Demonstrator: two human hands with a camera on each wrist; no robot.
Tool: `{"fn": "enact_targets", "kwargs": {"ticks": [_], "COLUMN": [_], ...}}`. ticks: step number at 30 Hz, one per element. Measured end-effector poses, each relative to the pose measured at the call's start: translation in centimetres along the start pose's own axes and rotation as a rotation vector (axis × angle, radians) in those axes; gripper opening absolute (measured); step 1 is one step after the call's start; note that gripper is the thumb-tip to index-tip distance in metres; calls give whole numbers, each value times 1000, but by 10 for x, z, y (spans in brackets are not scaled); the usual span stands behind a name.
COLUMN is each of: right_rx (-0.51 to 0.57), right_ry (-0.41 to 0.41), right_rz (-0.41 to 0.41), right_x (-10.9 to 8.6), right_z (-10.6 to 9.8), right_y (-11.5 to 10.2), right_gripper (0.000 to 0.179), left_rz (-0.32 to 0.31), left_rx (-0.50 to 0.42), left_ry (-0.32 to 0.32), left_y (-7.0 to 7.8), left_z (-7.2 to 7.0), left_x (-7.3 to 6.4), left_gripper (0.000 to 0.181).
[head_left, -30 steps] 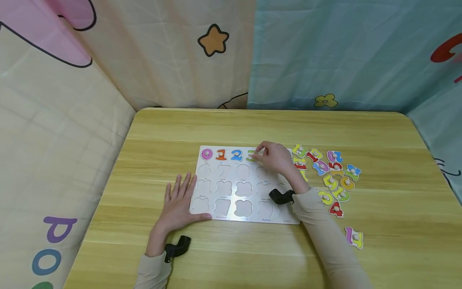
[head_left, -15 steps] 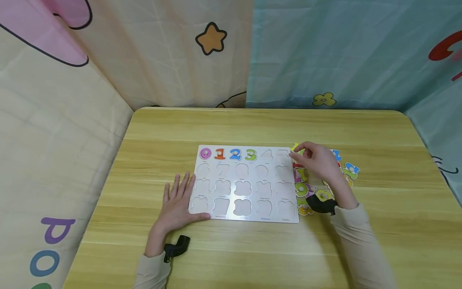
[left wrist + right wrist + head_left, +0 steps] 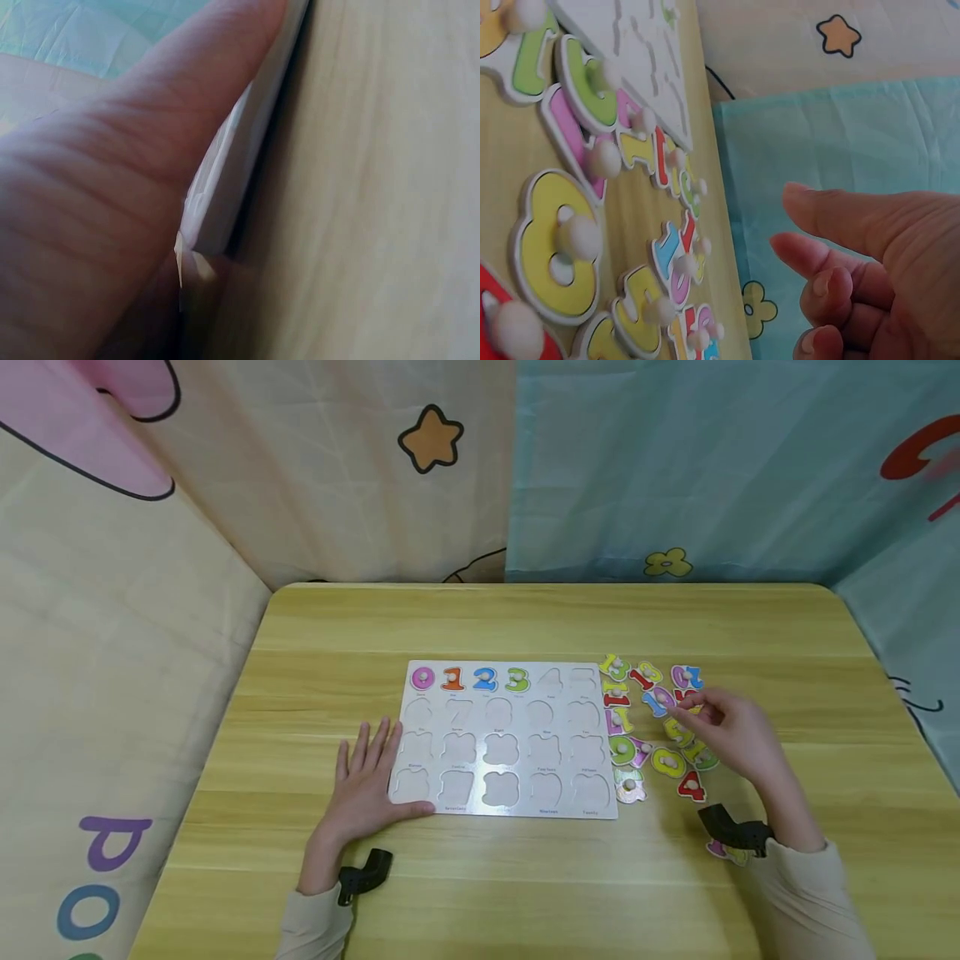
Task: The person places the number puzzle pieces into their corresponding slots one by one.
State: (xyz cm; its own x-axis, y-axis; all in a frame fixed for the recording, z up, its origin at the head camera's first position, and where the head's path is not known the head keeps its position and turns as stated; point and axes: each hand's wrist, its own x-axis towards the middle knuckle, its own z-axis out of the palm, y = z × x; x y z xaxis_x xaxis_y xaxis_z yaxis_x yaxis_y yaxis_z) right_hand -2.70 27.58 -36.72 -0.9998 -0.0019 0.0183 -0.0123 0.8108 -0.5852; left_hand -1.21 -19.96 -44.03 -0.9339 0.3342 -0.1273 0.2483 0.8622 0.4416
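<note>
Head view: resting the left hand (image 3: 367, 785), grip spread wide, at the near left corner of the white puzzle board (image 3: 480, 747); showing numerals 0 to 3 (image 3: 485, 679) in its top row; hovering with the right hand (image 3: 727, 735), thumb and forefinger slightly apart, above loose number pieces (image 3: 669, 762) on the desk (image 3: 487, 885) just right of the board.

White board (image 3: 525, 791), red 4 (image 3: 698, 792) (edged white), yellow wood-grain table (image 3: 480, 620).

Pieces (image 3: 668, 762) are crowding right of the board (image 3: 523, 739); left hand (image 3: 365, 781) is blocking its lower left; counter (image 3: 480, 622) is offering passage behind.
</note>
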Motion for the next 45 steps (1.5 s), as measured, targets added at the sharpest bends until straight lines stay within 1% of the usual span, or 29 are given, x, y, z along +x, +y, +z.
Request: {"fn": "enact_targets", "kwargs": {"ticks": [4,6,10,13,20,26,33,37,41,45], "right_rx": [-52,-68,-63,-43,-44,-47,-37,-48,-64,-66], "right_ry": [-33,-85,-215,-261,-253,-247,-264,-254,-256,-252], "right_rz": [-11,13,82,115,142,152,192,181,156,129], "right_x": [-13,-19,-30,-38,-50,-55,-59,-59,-58,-50], "right_z": [-1,-1,0,3,7,11,15,15,10,4], "right_y": [11,16,25,30,37,37,38,39,37,30], "right_gripper": [27,28,30,31,32,31,34,34,32,31], "left_rz": [-7,-12,-9,-7,-1,1,2,4,14,8], "left_rx": [7,11,20,21,20,23,14,14,11,7], "left_ry": [-6,-9,-3,-2,-4,-5,-1,6,20,18], "left_y": [-1,-2,-4,-4,-1,-1,-1,0,0,-1], "left_z": [1,1,2,1,0,1,1,0,0,1], "left_x": [0,-1,-2,-1,2,1,0,0,0,-1], "left_gripper": [125,125,125,125,125,126,125,125,125,125]}}
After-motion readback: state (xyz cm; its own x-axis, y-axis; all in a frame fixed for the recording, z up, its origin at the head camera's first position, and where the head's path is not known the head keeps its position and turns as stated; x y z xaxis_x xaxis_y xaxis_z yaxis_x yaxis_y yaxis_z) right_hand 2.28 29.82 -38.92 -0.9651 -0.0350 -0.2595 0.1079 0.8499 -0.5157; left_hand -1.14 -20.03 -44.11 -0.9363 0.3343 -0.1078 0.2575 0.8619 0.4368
